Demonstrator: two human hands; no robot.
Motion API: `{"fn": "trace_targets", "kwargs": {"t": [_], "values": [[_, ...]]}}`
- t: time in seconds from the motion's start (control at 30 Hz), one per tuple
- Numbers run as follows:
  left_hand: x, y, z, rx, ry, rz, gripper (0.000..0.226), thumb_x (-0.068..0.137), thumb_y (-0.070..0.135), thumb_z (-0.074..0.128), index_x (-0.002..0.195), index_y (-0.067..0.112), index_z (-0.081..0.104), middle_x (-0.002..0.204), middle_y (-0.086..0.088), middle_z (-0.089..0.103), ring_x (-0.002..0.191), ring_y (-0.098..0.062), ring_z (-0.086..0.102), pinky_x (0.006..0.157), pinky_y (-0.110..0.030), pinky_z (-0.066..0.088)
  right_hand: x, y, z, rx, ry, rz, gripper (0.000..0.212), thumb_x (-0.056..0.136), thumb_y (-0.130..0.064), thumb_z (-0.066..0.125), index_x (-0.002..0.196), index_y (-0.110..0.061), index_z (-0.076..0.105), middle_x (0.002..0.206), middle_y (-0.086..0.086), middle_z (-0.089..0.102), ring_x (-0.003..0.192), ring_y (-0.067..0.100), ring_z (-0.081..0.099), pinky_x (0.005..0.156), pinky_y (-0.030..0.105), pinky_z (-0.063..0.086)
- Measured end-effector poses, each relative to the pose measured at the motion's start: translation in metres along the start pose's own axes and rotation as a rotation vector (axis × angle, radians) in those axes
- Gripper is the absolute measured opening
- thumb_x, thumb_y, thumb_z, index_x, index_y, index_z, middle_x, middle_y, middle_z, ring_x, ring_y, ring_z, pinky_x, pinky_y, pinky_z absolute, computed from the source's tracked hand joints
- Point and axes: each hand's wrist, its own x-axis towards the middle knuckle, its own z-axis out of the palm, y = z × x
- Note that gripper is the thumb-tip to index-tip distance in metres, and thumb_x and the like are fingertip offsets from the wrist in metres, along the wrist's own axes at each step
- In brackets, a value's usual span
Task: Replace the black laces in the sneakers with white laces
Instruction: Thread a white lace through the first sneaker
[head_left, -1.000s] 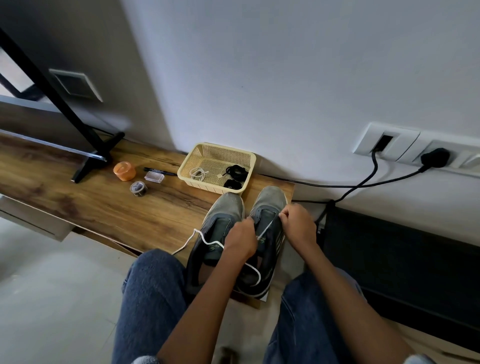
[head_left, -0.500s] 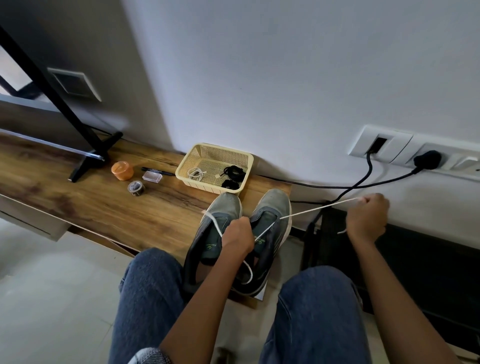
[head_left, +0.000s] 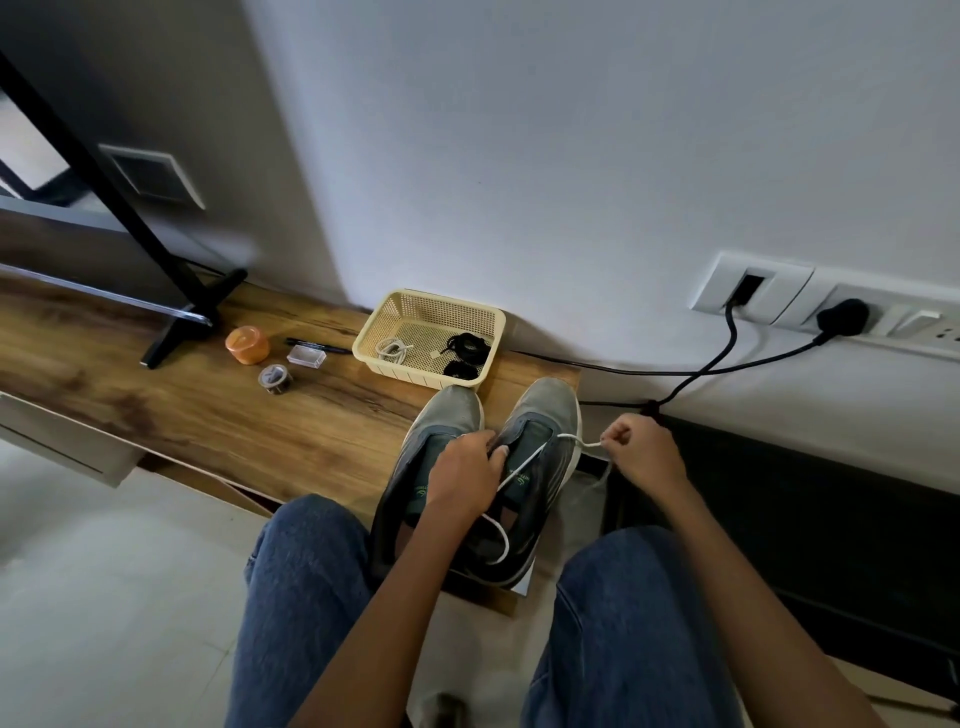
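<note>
Right hand (head_left: 641, 451) with white lace (head_left: 576, 439), now nearer sneaker (head_left: 540, 467).

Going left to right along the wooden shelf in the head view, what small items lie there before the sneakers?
Orange container → tape roll → clear plastic box with a black pen behind it → yellow basket holding a white lace at its left and black laces at its right.

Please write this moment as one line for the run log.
step: threading white lace in right sneaker | left hand: holds sneaker | right hand: pinches lace end | black laces: in basket
</note>
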Motion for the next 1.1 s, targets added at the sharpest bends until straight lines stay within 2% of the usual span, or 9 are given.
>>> {"fn": "trace_targets", "kwargs": {"t": [0.17,0.23,0.33,0.5,0.57,0.7,0.87,1.0,1.1], "values": [[-0.003,-0.012,-0.011,-0.058,0.025,0.078,0.031,0.098,0.024,0.050,0.125,0.017,0.064,0.119,-0.003,0.067,0.108,-0.018,0.061,0.092,-0.034,0.049,-0.036,-0.036,0.010,0.039,0.020,-0.197,0.007,0.088,-0.015,0.061,0.081,-0.016,0.063,0.083,-0.001,0.059,0.073,0.011,0.054,0.059,0.021,0.038],[-0.005,-0.017,-0.014,-0.073,0.022,0.112,0.028,0.097,0.021,0.050,0.120,0.019,0.066,0.113,0.000,0.069,0.103,-0.016,0.062,0.090,-0.032,0.049,-0.056,-0.053,0.013,0.044,-0.069,-0.276,0.011,0.089,-0.022,0.061,0.079,-0.019,0.061,0.076,-0.004,0.058,0.069,0.008,0.052,0.056,0.017,0.035],[-0.008,-0.024,-0.016,-0.071,0.039,0.138,0.025,0.096,0.020,0.052,0.115,0.021,0.069,0.109,0.004,0.071,0.099,-0.011,0.062,0.088,-0.031,0.048,-0.083,-0.070,0.024,-0.069,-0.245,-0.315,0.025,0.088,-0.036,0.062,0.071,-0.017,0.061,0.067,-0.005,0.054,0.063,0.010,0.052,0.057,0.025,0.040],[-0.016,-0.042,-0.018,0.022,0.106,0.159,0.020,0.094,0.026,0.056,0.107,0.031,0.071,0.105,0.009,0.070,0.105,-0.012,0.058,0.092,-0.039,0.045,-0.110,-0.070,0.047,-0.281,-0.338,-0.270,0.032,0.087,-0.049,0.057,0.079,-0.018,0.053,0.097,0.004,0.052,0.092,0.022,0.054,0.071,0.036,0.046],[-0.022,-0.045,-0.020,0.063,0.132,0.152,0.019,0.094,0.028,0.055,0.106,0.032,0.070,0.110,0.015,0.066,0.114,-0.010,0.049,0.098,-0.033,0.033,-0.114,-0.069,0.048,-0.225,-0.332,-0.220,0.028,0.087,-0.043,0.060,0.073,-0.020,0.051,0.095,0.003,0.053,0.088,0.020,0.055,0.072,0.036,0.047],[-0.038,-0.051,-0.023,0.164,0.165,0.116,0.016,0.094,0.038,0.054,0.100,0.033,0.068,0.125,0.019,0.055,0.128,-0.009,0.032,0.098,-0.033,0.016,-0.118,-0.070,0.043,0.049,-0.405,-0.084,0.027,0.084,-0.021,0.065,0.060,-0.016,0.054,0.062,-0.002,0.054,0.055,0.011,0.048,0.055,0.024,0.040],[-0.057,-0.052,-0.023,0.229,0.113,0.090,0.022,0.093,0.048,0.050,0.104,0.035,0.064,0.139,0.015,0.043,0.136,-0.013,0.020,0.105,-0.037,0.007,-0.129,-0.070,0.046,0.334,-0.374,0.006,0.019,0.080,-0.012,0.065,0.062,-0.016,0.061,0.057,-0.005,0.060,0.058,0.009,0.057,0.059,0.026,0.045],[-0.064,-0.049,-0.021,0.352,0.046,0.089,0.027,0.094,0.051,0.046,0.109,0.035,0.062,0.149,0.011,0.033,0.140,-0.018,0.012,0.108,-0.041,0.005,-0.136,-0.072,0.049,0.467,-0.348,0.016,0.008,0.074,-0.006,0.064,0.067,-0.010,0.061,0.071,0.016,0.068,0.058,0.015,0.062,0.061,0.032,0.051],[-0.066,-0.049,-0.020,0.411,0.035,0.077,0.029,0.096,0.050,0.043,0.115,0.035,0.059,0.152,0.009,0.029,0.142,-0.020,0.009,0.111,-0.044,0.008,-0.141,-0.072,0.053,0.473,-0.311,-0.011,0.009,0.074,-0.006,0.066,0.068,-0.012,0.061,0.070,0.019,0.065,0.061,0.019,0.059,0.057,0.029,0.049]]}}
